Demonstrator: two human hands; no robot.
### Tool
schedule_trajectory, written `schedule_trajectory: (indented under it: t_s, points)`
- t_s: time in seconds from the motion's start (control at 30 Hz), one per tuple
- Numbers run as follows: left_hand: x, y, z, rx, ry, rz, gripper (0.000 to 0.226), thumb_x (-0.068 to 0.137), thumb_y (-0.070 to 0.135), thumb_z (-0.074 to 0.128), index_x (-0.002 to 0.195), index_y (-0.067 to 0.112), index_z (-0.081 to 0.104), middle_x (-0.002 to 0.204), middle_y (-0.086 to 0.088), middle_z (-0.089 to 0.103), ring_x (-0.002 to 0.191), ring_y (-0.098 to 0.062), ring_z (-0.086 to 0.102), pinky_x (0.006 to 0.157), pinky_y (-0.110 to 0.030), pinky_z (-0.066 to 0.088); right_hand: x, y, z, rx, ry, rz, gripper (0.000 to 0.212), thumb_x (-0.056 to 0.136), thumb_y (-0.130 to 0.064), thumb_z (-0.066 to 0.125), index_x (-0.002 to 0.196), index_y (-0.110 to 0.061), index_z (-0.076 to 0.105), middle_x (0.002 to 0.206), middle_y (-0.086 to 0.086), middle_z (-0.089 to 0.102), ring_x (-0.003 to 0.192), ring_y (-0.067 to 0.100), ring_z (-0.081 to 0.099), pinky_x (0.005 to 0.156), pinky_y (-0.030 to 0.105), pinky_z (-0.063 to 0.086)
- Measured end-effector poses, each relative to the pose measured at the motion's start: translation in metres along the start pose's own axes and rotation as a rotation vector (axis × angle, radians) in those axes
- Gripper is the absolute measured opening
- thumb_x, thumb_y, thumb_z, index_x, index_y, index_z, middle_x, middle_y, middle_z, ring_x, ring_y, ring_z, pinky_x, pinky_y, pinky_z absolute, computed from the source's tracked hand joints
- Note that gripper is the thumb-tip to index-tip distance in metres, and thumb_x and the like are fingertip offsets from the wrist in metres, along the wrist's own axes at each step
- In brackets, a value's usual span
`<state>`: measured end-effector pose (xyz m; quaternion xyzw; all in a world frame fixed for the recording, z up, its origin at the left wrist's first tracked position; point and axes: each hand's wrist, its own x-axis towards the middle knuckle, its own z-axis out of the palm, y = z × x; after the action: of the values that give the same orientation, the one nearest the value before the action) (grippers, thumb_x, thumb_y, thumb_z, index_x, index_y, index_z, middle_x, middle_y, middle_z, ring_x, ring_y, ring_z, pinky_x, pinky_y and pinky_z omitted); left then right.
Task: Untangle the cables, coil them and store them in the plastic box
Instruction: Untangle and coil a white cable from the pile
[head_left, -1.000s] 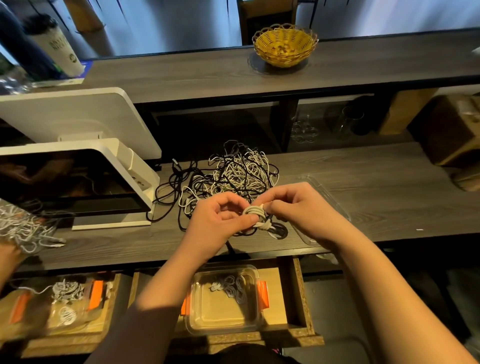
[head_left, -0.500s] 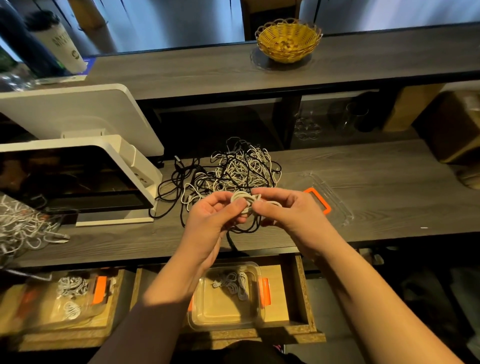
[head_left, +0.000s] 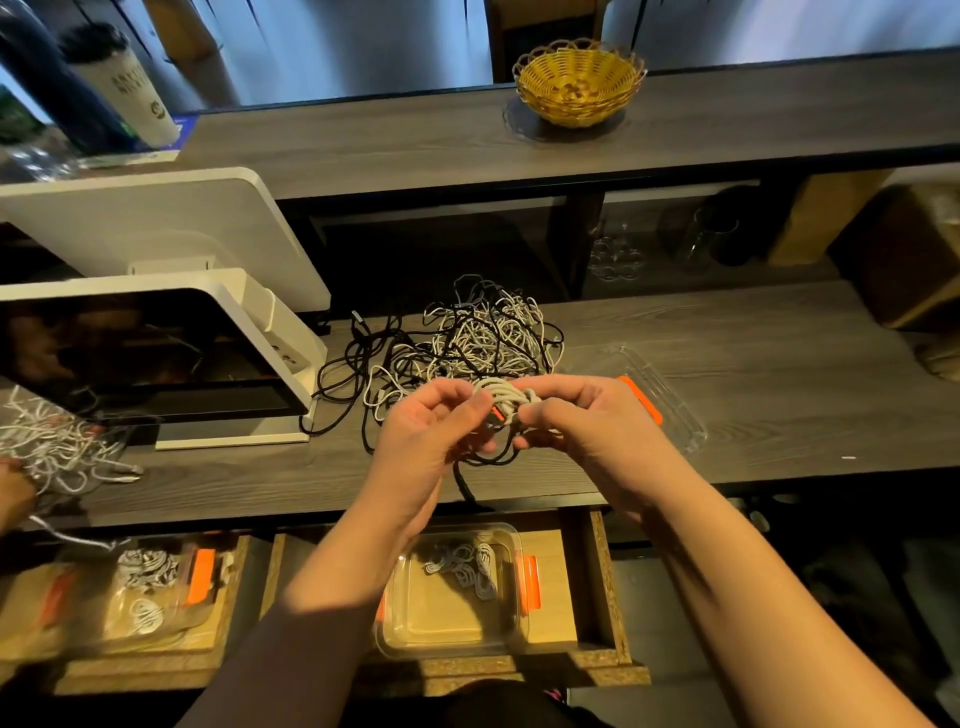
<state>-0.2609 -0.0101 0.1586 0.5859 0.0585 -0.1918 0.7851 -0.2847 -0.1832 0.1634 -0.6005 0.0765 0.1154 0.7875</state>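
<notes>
Both hands (head_left: 511, 423) on a white cable coil (head_left: 503, 395), long axis left-right.

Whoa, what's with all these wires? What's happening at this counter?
A person is tidying cables. Their left hand and right hand together hold a small white cable coil above the dark wooden counter. Behind it lies a tangled pile of black and white cables, not yet sorted. In the open drawer below sits a clear plastic box with orange clips, already holding a few coiled cables. Its clear lid lies on the counter to the right.
</notes>
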Motion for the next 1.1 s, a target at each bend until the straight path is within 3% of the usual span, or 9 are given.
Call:
schedule_trajectory:
  t_s: [0.13, 0.33, 0.53, 0.7, 0.8, 0.9, 0.97, 1.03, 1.1]
  points:
    - [-0.002, -0.001, 0.002, 0.496, 0.127, 0.165, 0.031, 0.081, 0.036, 0.074, 0.076, 0.012, 0.055, 0.055, 0.000, 0.063, 0.047, -0.008, 0.056, 0.045, -0.018, 0.045, -0.005, 0.002, -0.003, -0.112, 0.005, -0.036, 0.026, 0.088, 0.006, 0.062, 0.100, -0.011, 0.077, 0.097, 0.017, 0.075, 0.082, 0.020, 0.070, 0.081, 0.029, 0.058]
    - [-0.006, 0.011, 0.009, 0.619, 0.007, 0.038, 0.039, 0.098, 0.035, 0.060, 0.080, 0.002, 0.072, 0.060, -0.009, 0.070, 0.047, -0.013, 0.060, 0.045, -0.021, 0.045, -0.009, 0.003, -0.003, -0.324, 0.065, -0.144, 0.027, 0.086, -0.002, 0.069, 0.099, -0.025, 0.078, 0.092, 0.002, 0.077, 0.085, 0.018, 0.070, 0.085, 0.037, 0.058]
    - [-0.009, 0.010, 0.010, 0.594, -0.173, 0.019, 0.035, 0.097, 0.035, 0.058, 0.078, 0.008, 0.070, 0.063, -0.005, 0.069, 0.054, -0.014, 0.057, 0.054, -0.020, 0.048, -0.012, 0.001, -0.005, -0.443, 0.041, -0.230, 0.027, 0.084, -0.005, 0.074, 0.107, -0.021, 0.072, 0.093, 0.001, 0.075, 0.087, 0.011, 0.070, 0.078, 0.024, 0.056]
    - [-0.013, 0.005, 0.010, 0.585, -0.209, 0.105, 0.032, 0.101, 0.021, 0.053, 0.073, 0.014, 0.065, 0.066, -0.001, 0.068, 0.061, -0.011, 0.060, 0.063, -0.022, 0.051, -0.014, 0.000, -0.009, -0.428, 0.108, -0.271, 0.011, 0.088, -0.004, 0.068, 0.096, -0.011, 0.068, 0.085, 0.014, 0.069, 0.069, 0.029, 0.067, 0.060, 0.035, 0.057]
    - [-0.016, 0.008, 0.012, 0.474, -0.278, 0.126, 0.040, 0.103, 0.021, 0.049, 0.069, 0.023, 0.069, 0.077, -0.007, 0.073, 0.069, -0.015, 0.064, 0.072, -0.026, 0.054, -0.013, -0.003, -0.013, -0.309, 0.045, -0.210, 0.013, 0.092, 0.003, 0.058, 0.092, -0.003, 0.069, 0.077, 0.014, 0.065, 0.056, 0.021, 0.060, 0.048, 0.027, 0.051]
    - [-0.020, 0.010, 0.012, 0.226, -0.346, 0.048, 0.043, 0.096, 0.026, 0.046, 0.061, 0.023, 0.072, 0.078, -0.009, 0.072, 0.081, -0.019, 0.066, 0.079, -0.030, 0.055, -0.015, -0.010, -0.018, -0.079, -0.119, -0.063, 0.019, 0.095, 0.002, 0.050, 0.095, 0.001, 0.069, 0.074, 0.014, 0.063, 0.051, 0.015, 0.054, 0.048, 0.022, 0.045]
    - [-0.022, 0.008, 0.013, 0.053, -0.340, 0.002, 0.043, 0.091, 0.025, 0.044, 0.052, 0.020, 0.062, 0.075, -0.011, 0.071, 0.085, -0.022, 0.067, 0.079, -0.031, 0.055, -0.015, -0.013, -0.018, 0.014, -0.199, -0.019, 0.019, 0.094, -0.004, 0.052, 0.096, 0.000, 0.071, 0.073, 0.014, 0.062, 0.049, 0.012, 0.052, 0.049, 0.021, 0.044]
    - [-0.019, 0.006, 0.011, 0.039, -0.303, -0.015, 0.041, 0.091, 0.026, 0.045, 0.052, 0.020, 0.059, 0.075, -0.014, 0.070, 0.081, -0.023, 0.066, 0.075, -0.032, 0.055, -0.013, -0.013, -0.018, -0.032, -0.176, -0.037, 0.019, 0.096, -0.003, 0.052, 0.097, -0.001, 0.071, 0.074, 0.013, 0.063, 0.052, 0.012, 0.054, 0.050, 0.020, 0.046]
    - [-0.015, 0.006, 0.008, 0.196, -0.271, -0.014, 0.036, 0.095, 0.024, 0.049, 0.066, 0.014, 0.068, 0.079, -0.015, 0.071, 0.075, -0.023, 0.064, 0.071, -0.030, 0.054, -0.011, -0.011, -0.019, -0.134, -0.115, -0.070, 0.018, 0.095, 0.001, 0.053, 0.098, -0.001, 0.070, 0.080, 0.014, 0.066, 0.058, 0.016, 0.057, 0.052, 0.021, 0.048]
